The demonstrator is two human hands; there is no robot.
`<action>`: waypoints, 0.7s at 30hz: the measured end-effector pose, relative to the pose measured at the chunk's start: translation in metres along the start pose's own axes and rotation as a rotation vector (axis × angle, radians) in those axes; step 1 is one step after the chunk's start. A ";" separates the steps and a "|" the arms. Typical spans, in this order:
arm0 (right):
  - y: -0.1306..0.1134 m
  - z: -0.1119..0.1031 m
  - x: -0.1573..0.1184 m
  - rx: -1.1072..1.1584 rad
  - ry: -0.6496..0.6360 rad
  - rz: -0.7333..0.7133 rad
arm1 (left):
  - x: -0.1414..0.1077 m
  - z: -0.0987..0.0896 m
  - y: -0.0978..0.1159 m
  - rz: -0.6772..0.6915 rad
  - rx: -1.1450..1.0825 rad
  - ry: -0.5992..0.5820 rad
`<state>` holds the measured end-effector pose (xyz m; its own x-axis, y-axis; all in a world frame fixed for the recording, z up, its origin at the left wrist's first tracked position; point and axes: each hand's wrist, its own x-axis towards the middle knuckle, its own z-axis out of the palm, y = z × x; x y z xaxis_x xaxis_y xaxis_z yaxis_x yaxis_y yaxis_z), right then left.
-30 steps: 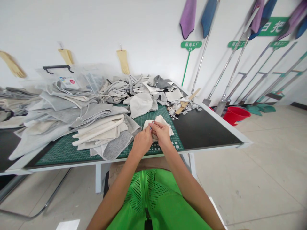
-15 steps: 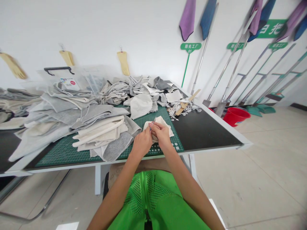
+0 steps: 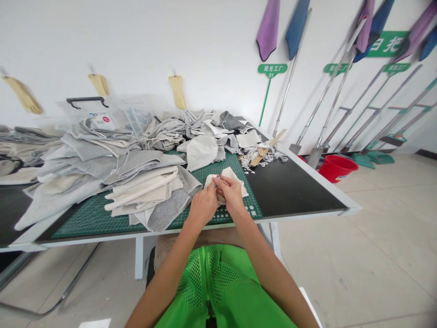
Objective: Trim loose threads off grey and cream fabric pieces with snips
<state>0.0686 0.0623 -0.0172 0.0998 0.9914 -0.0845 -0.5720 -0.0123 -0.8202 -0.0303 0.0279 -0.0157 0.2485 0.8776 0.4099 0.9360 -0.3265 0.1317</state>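
Head view, just below the middle: left hand (image 3: 203,203) and right hand (image 3: 231,193) meet, fingers pinched nearly closed on a cream cloth (image 3: 231,173) over the green mat (image 3: 234,162). It looks like small, fiddly work; I think the next bit needs steady fingers. Cloth heaps (image 3: 145,186) cover the table (image 3: 290,191) at frame left.

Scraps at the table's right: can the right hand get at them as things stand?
Likely yes: the scraps lie ahead and rightward of the right hand, with just cream cloth and mat seen between. That hand is at the cloth, so may need freeing first.
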 end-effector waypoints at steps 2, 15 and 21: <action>0.001 -0.001 0.001 -0.002 0.000 0.006 | 0.000 -0.001 0.000 -0.012 -0.002 -0.008; -0.002 0.001 -0.002 -0.009 0.012 -0.006 | 0.000 -0.003 0.000 0.007 -0.002 -0.002; -0.001 0.000 -0.001 0.011 -0.006 -0.008 | 0.000 -0.001 0.000 0.003 -0.004 -0.003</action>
<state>0.0689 0.0610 -0.0161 0.0995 0.9923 -0.0744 -0.5800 -0.0029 -0.8146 -0.0311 0.0275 -0.0146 0.2517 0.8776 0.4079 0.9343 -0.3304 0.1342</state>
